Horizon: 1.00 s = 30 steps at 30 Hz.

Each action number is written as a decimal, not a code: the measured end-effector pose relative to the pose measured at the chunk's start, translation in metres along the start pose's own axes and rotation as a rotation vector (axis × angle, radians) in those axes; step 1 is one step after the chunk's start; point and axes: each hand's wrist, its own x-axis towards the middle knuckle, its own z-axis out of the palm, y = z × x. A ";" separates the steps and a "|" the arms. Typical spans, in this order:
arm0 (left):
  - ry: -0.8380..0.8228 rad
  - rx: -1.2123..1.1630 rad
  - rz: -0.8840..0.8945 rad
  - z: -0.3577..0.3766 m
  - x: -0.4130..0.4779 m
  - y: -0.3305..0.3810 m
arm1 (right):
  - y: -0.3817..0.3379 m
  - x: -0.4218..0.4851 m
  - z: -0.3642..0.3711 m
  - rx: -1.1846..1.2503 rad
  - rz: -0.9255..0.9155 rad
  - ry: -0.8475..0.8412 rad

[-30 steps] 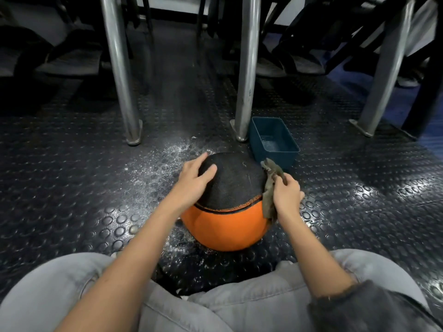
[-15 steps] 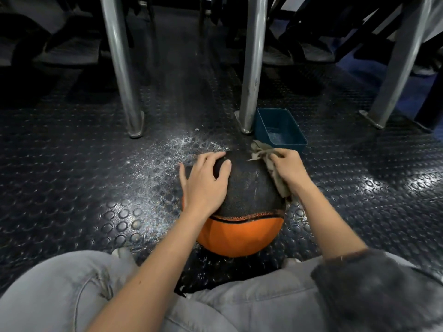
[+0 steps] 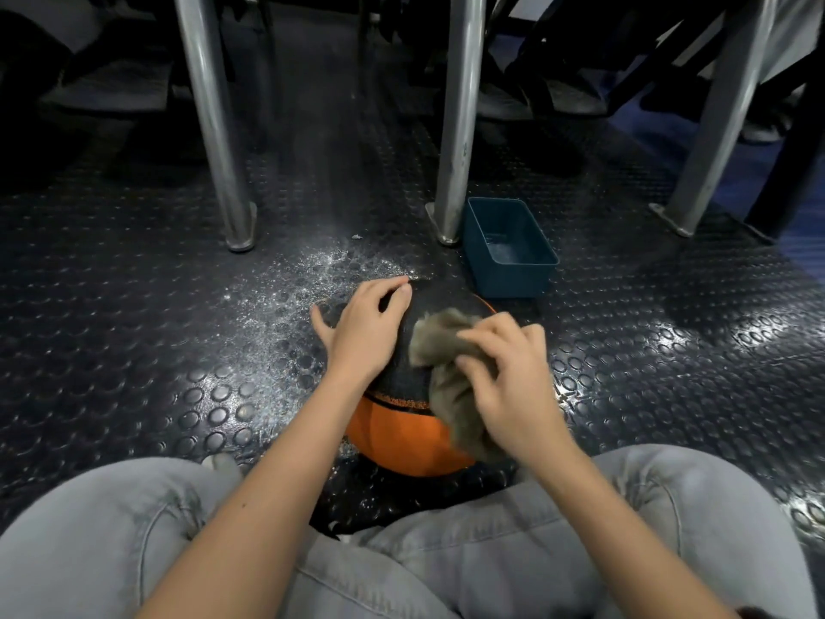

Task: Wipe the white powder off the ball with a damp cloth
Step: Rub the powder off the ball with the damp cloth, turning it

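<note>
A black and orange ball (image 3: 402, 433) sits on the studded floor between my knees. My left hand (image 3: 364, 328) rests on its black top left side, fingers spread over the curve. My right hand (image 3: 509, 377) grips a grey-brown cloth (image 3: 446, 350) and presses it onto the ball's upper right side; the cloth hangs down over the orange part. Much of the ball's top is hidden under both hands.
White powder (image 3: 312, 283) is scattered on the dark rubber floor (image 3: 134, 350) left of and behind the ball. A blue tub (image 3: 509, 279) with a little water stands just behind the ball. Steel legs (image 3: 214, 127) (image 3: 460, 118) (image 3: 718, 113) rise beyond. My grey-trousered knees (image 3: 111, 542) fill the foreground.
My right hand has swept the cloth from the ball's far right edge toward me across its top. My left hand stayed on the ball's left side.
</note>
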 end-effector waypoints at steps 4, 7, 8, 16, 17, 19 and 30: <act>-0.042 -0.002 0.065 0.005 0.004 0.004 | 0.009 0.003 -0.009 -0.082 -0.103 -0.053; -0.057 -0.020 0.111 0.008 0.002 0.005 | 0.053 0.042 -0.012 -0.221 0.101 -0.024; -0.054 -0.027 0.124 0.008 0.001 0.005 | 0.071 0.053 -0.011 -0.224 0.220 -0.051; -0.011 -0.073 0.040 0.006 -0.001 -0.001 | 0.073 0.054 -0.006 0.190 0.463 -0.039; -0.009 -0.078 0.036 0.005 0.000 -0.002 | 0.065 0.052 -0.008 0.170 0.409 -0.029; -0.009 -0.089 0.021 0.004 0.001 -0.002 | 0.048 0.046 -0.010 0.086 0.257 -0.035; -0.043 -0.047 0.071 0.009 0.005 0.005 | 0.027 0.011 -0.014 -0.146 -0.072 -0.011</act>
